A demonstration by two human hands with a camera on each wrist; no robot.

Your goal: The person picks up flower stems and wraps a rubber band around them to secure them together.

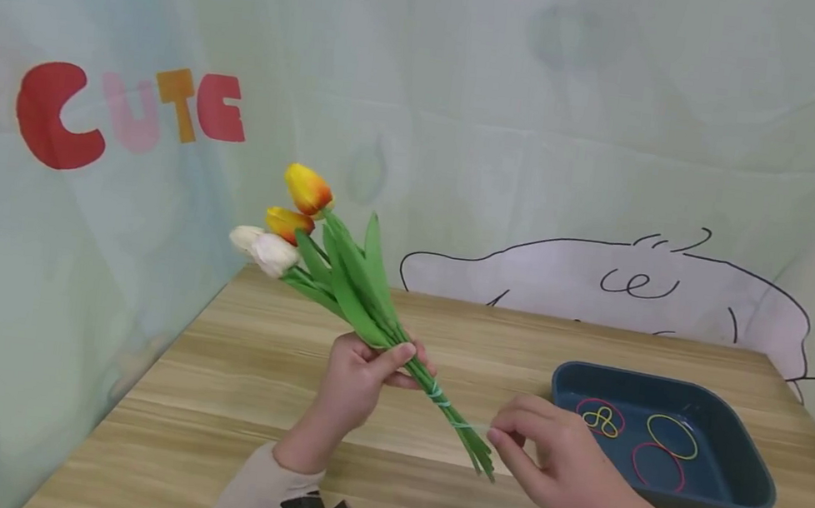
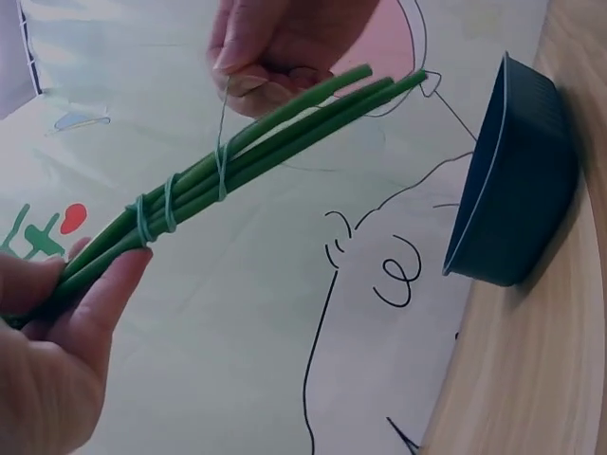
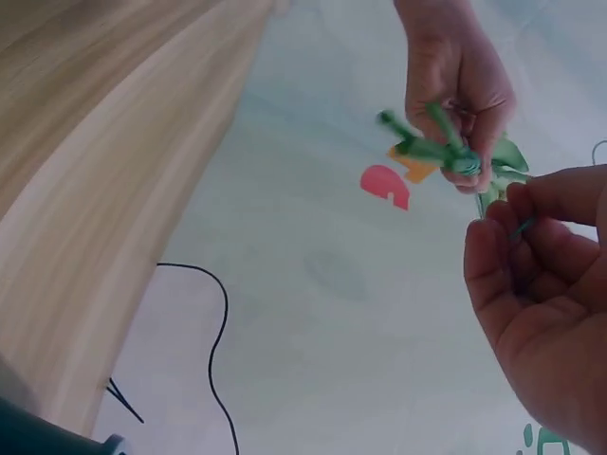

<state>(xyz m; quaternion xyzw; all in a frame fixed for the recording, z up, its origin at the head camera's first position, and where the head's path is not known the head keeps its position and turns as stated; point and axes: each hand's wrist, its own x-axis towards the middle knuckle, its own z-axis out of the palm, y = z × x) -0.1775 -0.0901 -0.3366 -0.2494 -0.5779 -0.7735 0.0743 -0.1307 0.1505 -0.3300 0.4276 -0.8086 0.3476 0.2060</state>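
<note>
In the head view my left hand [image 1: 357, 378] grips a small bunch of tulips [image 1: 359, 282] by the green stems, tilted with orange-yellow and white blooms to the upper left. A thin teal rubber band [image 2: 169, 204] loops around the stems in several turns, seen in the left wrist view. One strand is pulled away from the stems near their cut ends. My right hand [image 1: 565, 460] pinches that stretched strand between thumb and fingertips, beside the stem ends. The right wrist view shows the stem ends [image 3: 422, 147] pointing toward the camera.
A dark blue tray [image 1: 735, 492] stands on the right of the wooden table [image 1: 207, 424]. Red and yellow rubber bands [image 1: 694, 451] lie in it. Behind hangs a pale printed curtain [image 1: 475, 60] with the letters CUTE at left.
</note>
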